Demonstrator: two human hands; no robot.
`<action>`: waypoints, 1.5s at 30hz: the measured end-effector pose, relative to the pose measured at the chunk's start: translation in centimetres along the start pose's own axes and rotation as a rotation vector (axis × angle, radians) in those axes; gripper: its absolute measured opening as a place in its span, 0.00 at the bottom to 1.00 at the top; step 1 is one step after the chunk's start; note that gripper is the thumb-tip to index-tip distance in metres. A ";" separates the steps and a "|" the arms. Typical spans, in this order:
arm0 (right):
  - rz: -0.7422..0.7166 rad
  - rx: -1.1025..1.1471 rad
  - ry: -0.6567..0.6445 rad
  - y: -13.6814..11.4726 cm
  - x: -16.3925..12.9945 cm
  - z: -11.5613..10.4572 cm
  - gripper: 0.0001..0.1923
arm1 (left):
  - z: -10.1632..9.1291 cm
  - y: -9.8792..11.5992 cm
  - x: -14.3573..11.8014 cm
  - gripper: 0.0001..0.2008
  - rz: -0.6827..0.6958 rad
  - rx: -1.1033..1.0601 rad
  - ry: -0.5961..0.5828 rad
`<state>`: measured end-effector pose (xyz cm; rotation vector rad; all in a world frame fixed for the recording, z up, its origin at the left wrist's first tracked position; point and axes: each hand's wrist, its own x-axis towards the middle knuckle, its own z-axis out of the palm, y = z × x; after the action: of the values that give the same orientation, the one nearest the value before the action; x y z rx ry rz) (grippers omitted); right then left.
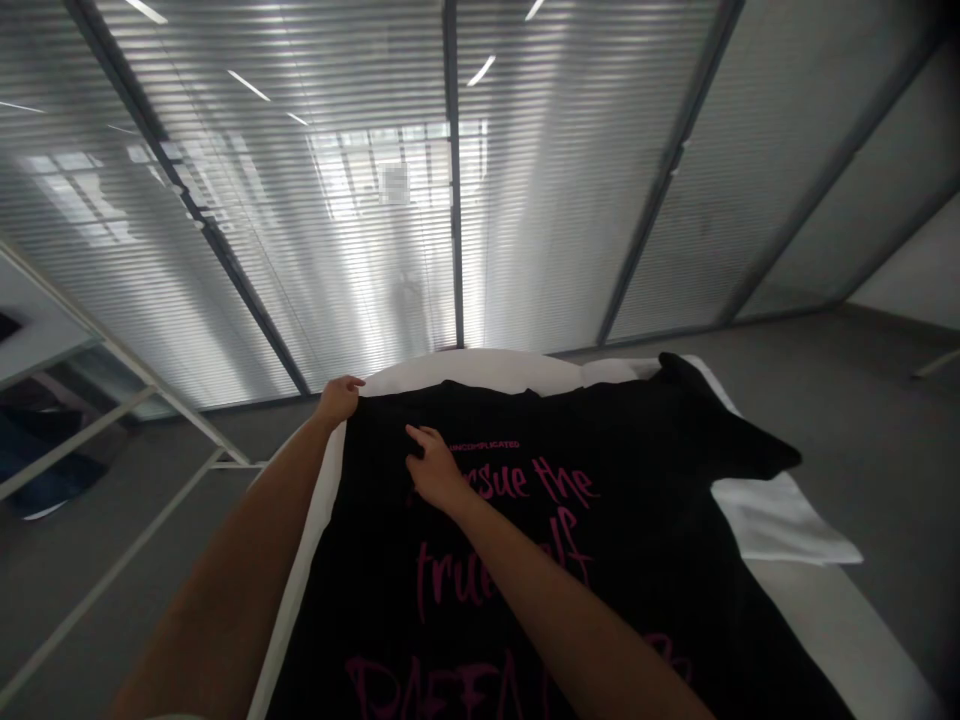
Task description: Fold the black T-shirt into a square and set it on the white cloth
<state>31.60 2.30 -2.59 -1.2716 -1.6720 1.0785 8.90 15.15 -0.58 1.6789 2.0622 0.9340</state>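
A black T-shirt (645,560) with pink lettering lies spread over a white padded board (495,367). Its right sleeve sticks out past the board's side. At the shirt's far left corner, my left hand (340,400) is closed on the fabric edge, thumb and fingers together. My right hand (437,472) rests over the upper chest, just left of the small printed word, with its index finger stretched out and the other fingers partly hidden. The right forearm covers part of the lettering.
A white cloth (799,520) sticks out from under the shirt on the right. To the left stands a white metal frame (180,405), with a dark blue item (52,470) behind it. Glass partitions with blinds (375,230) rise beyond the board.
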 end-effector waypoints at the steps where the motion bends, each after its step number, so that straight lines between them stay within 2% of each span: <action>1: 0.020 -0.044 -0.010 -0.2 -0.1 -0.1 0.32 | 0.0 0.0 0.1 0.16 0.017 0.036 0.042; 4: 0.030 -0.238 -0.028 -0.8 -0.8 -0.3 0.33 | 0.2 0.1 -0.5 0.19 0.060 0.122 0.158; 6: 0.003 -0.398 -0.010 -1.3 -1.4 -0.3 0.34 | 0.4 0.2 -1.9 0.20 0.119 0.159 0.173; 10: -0.074 -0.630 0.020 -1.8 -2.4 -0.1 0.30 | 1.3 0.1 -5.7 0.20 0.230 0.268 0.092; 15: -0.094 -0.620 0.015 -1.4 -2.5 0.1 0.27 | 3.0 -0.3 -8.9 0.29 0.145 0.515 -0.055; 19: -0.041 -0.507 -0.058 -1.6 -2.2 -0.5 0.25 | 3.6 -0.6 -9.4 0.30 0.168 0.592 -0.139; 22: 0.076 -0.602 -0.017 -2.4 -2.3 -0.9 0.18 | 3.4 -0.8 -9.4 0.31 0.201 0.620 -0.173; 24: 0.107 -0.688 -0.018 -2.8 -2.6 -1.0 0.18 | 3.2 -0.8 -9.4 0.32 0.187 0.647 -0.190; 30: -0.113 -0.834 -0.214 -3.3 -3.5 -1.4 0.16 | 2.9 -0.5 -9.3 0.34 0.117 0.713 -0.193; 34: -0.106 -0.864 -0.362 -4.4 -3.7 -2.7 0.17 | 2.6 0.4 -9.8 0.31 0.158 0.721 -0.098; 37: -0.074 -0.817 -0.405 -4.9 -4.0 -4.1 0.16 | 2.2 1.9 -10.8 0.26 0.251 0.714 0.035; 40: -0.096 -0.753 -0.422 -5.0 -4.3 -6.7 0.15 | 2.2 3.2 -12.3 0.26 0.339 0.645 0.067; 43: -0.123 -0.746 -0.328 -5.0 -4.6 -11.6 0.14 | 2.8 3.3 -14.0 0.28 0.346 0.607 -0.004; 45: -0.102 -0.801 -0.184 -5.1 -4.8 -16.2 0.17 | 3.4 2.9 -15.0 0.29 0.316 0.603 -0.094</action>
<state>45.85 -0.27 7.56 -1.5634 -2.4080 0.4608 17.01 2.09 -3.46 2.3465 2.1864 0.2974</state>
